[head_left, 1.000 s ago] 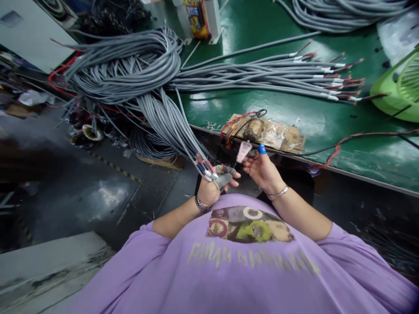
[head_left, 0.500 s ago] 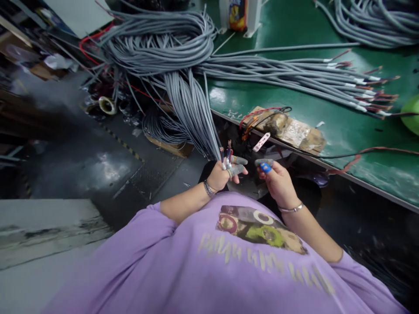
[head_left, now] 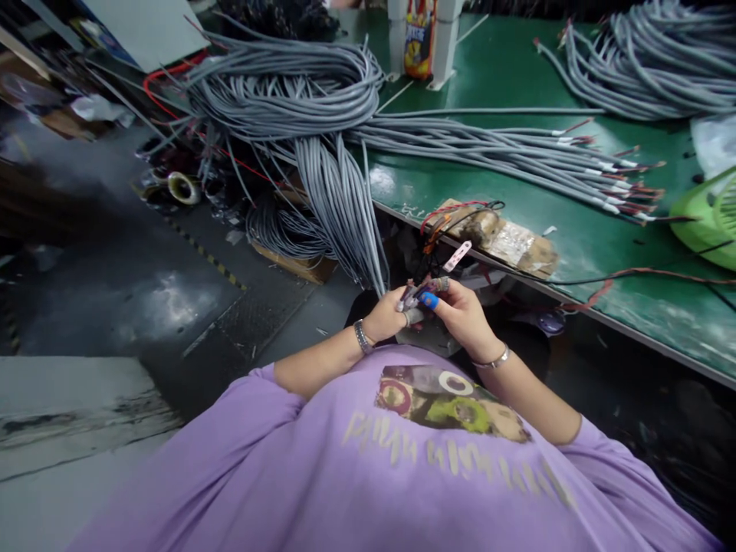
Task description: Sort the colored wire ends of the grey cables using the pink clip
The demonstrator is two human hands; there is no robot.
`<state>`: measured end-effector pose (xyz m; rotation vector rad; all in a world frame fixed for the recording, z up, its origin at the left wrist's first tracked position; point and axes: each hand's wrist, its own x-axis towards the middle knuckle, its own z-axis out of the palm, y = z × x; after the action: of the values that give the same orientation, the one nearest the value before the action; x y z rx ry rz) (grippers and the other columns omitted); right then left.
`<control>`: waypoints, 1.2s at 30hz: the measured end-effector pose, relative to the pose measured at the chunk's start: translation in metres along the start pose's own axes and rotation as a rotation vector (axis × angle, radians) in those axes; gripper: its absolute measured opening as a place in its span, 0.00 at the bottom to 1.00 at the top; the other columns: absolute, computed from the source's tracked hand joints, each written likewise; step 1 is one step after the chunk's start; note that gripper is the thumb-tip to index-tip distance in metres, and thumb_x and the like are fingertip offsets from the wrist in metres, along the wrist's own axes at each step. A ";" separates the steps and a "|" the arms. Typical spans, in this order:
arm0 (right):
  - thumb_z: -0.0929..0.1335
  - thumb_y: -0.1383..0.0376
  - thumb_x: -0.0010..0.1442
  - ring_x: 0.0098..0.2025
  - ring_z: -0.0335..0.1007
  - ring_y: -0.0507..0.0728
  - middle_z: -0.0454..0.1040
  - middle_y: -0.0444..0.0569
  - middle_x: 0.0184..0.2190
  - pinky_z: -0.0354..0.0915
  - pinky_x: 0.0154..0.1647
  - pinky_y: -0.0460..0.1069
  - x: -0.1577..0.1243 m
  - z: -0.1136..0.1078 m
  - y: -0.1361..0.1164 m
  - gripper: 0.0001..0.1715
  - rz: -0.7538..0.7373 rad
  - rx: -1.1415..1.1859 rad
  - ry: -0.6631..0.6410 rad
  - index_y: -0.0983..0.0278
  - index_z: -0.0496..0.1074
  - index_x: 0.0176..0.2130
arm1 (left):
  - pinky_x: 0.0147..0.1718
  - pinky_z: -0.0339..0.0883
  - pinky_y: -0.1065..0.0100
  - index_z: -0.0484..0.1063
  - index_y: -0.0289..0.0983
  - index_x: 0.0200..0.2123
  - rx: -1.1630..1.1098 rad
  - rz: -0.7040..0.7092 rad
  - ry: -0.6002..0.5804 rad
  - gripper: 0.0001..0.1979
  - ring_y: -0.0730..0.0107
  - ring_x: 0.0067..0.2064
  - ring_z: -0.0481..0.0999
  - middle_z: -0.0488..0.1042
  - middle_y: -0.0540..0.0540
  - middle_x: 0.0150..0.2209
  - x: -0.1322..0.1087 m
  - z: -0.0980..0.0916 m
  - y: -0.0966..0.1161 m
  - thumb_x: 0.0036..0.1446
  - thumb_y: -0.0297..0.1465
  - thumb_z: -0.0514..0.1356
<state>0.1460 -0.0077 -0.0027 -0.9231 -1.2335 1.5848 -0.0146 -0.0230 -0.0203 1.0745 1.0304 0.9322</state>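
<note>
In front of my body, my left hand (head_left: 392, 313) is closed around the ends of grey cables, whose stripped wire ends (head_left: 411, 294) stick up from the grip. My right hand (head_left: 457, 310), with blue tape on the thumb and a grey cover on a finger, pinches at those wire ends. Its fingertips meet the wires beside the left fingers. A thick bundle of grey cables (head_left: 339, 207) hangs over the bench edge and runs down toward my left hand. Part of the held wires is hidden behind my fingers.
On the green bench (head_left: 494, 92) lie a large cable coil (head_left: 281, 84), cables with bare ends (head_left: 517, 153) and another coil (head_left: 649, 69). A taped wooden block (head_left: 506, 236) sits at the edge. A green basket (head_left: 707, 218) stands at right. More cable (head_left: 287, 230) rests in a box below.
My right hand has moved left and now touches the wire ends at my left hand, where a gap was before. The wire ends have tilted to the right. The view has shifted slightly.
</note>
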 end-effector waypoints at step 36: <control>0.76 0.52 0.49 0.24 0.64 0.50 0.70 0.41 0.22 0.63 0.27 0.47 0.006 -0.010 0.005 0.21 0.050 0.030 0.029 0.62 0.67 0.30 | 0.17 0.61 0.76 0.71 0.33 0.27 0.011 -0.076 0.242 0.17 0.71 0.21 0.77 0.77 0.46 0.22 0.003 0.015 0.011 0.43 0.40 0.70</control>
<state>0.1527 0.0002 -0.0104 -0.9606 -1.1720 1.6194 -0.0001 -0.0216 -0.0078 0.9405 1.2675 1.0121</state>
